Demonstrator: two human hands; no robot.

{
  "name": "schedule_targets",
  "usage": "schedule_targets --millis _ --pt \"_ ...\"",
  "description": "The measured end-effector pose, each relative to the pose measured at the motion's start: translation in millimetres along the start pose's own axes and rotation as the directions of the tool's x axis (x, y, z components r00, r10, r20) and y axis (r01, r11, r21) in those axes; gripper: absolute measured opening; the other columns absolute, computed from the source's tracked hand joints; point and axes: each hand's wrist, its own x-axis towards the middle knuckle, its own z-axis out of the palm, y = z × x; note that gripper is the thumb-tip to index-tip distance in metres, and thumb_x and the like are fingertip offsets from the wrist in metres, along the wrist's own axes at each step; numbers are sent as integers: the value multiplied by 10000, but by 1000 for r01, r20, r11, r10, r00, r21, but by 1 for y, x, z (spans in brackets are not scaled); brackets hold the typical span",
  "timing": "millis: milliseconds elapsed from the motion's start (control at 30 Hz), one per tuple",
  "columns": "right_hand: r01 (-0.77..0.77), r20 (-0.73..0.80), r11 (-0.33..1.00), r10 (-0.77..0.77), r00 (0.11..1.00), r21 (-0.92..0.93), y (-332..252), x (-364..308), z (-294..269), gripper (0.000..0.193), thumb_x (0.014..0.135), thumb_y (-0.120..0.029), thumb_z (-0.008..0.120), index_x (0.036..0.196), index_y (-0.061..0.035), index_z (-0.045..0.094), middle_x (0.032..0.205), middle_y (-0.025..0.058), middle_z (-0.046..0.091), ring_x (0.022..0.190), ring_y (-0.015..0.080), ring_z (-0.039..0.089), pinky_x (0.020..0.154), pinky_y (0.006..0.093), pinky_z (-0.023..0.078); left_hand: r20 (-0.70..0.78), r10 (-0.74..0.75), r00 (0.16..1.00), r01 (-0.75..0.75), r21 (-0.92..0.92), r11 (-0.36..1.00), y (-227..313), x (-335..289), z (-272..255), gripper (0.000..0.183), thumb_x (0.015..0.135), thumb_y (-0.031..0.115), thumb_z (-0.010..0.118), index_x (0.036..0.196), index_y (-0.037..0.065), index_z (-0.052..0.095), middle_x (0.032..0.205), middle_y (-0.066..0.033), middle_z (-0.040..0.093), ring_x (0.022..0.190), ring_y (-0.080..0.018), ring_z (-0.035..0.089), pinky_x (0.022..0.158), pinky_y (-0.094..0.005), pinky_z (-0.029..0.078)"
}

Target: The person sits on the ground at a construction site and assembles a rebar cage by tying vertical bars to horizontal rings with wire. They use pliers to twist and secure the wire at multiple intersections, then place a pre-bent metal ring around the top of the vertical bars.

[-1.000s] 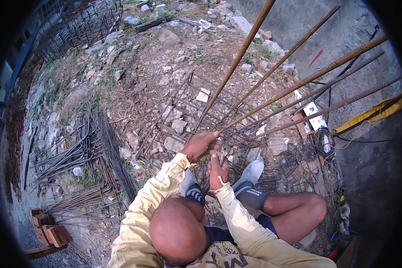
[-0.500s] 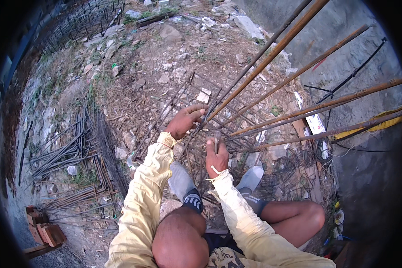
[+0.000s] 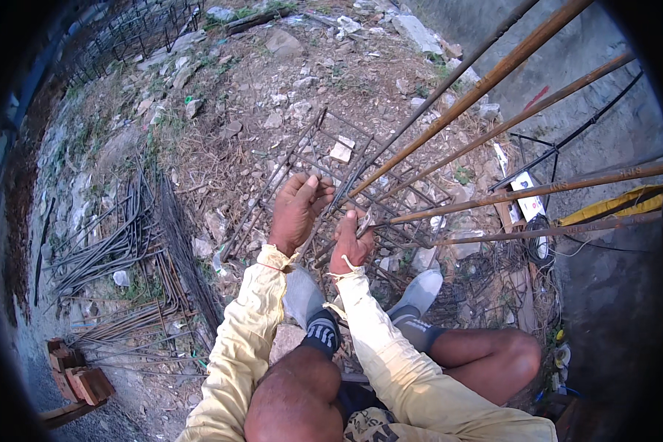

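The left hand curls its fingers half shut around thin dark steel bars of a rebar cage; the right hand pinches shut a short pale tie wire at a crossing. Long rusty brown reinforcing rods rise from there, long axes pointing up and right, over rubble-strewn ground

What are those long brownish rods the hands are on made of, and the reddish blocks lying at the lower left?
The long rods look like steel bars with a dull, rusty orange-brown surface, not painted. The reddish blocks look like fired clay bricks: matte, rough, rectangular. That is judged from looks alone.
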Motion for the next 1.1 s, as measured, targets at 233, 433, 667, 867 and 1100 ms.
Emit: schedule_targets --millis 233,433,667,867,1100 --pt "13 81 971 -33 996 239 19 10 2 244 970 -209 581 1105 -9 621 956 29 624 831 115 548 734 272 454 146 265 953 -292 672 680 2 -50 42 157 945 103 602 1053 -11 615 1009 -92 679 933 -158 650 841 -294 524" --pt "-80 183 896 -2 983 437 26 0 9 286 983 -254 553 1180 -49 577 1039 45 607 905 148 572 812 286 458 377 397 837 -454 884 116 10 -59 64 219 870 116 675 1082 66 655 948 -101 691 841 -231 683 737 -323 537" --pt "-260 220 895 189 957 362 4 -11 -7 303 968 -267 563 1176 -48 582 1030 51 613 907 160 581 805 299 468 529 171 831 -549 831 95 23 -56 61 301 868 150 651 1163 96 627 1011 -129 661 943 -321 645 821 -401 521" --pt "-316 269 889 232 935 331 6 -10 -9 318 955 -278 572 1172 -47 587 1023 55 619 908 170 589 798 310 476 508 253 823 -547 829 116 18 -54 62 234 867 120 651 1092 66 614 959 -142 631 896 -312 645 776 -390 519" --pt "-360 305 878 266 915 314 10 -7 -11 335 940 -291 583 1167 -45 592 1014 61 625 909 181 598 791 323 486 443 216 870 -472 875 104 17 -45 67 271 860 140 650 1079 62 513 998 -163 508 890 -374 593 766 -425 492"
